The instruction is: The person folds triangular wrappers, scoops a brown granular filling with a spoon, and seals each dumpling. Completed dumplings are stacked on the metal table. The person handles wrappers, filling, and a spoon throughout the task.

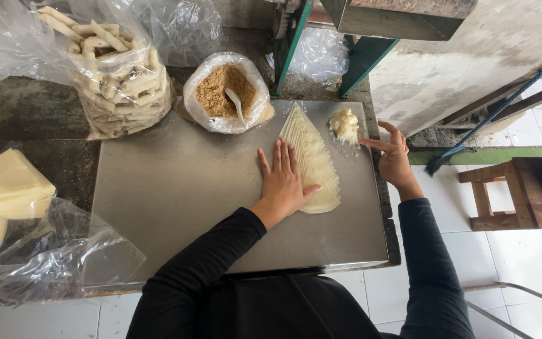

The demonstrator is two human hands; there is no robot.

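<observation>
our left hand point(281, 182) lies open on the fanned wrapper stack point(312, 157); our right hand point(393, 157), fingers spread, points at the paste lump point(344, 124).

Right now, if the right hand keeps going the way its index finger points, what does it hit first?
Probably the pale yellowish lump of soft paste on the steel tray: the right hand points left at it, fingertip just short, though height is unclear.
</observation>
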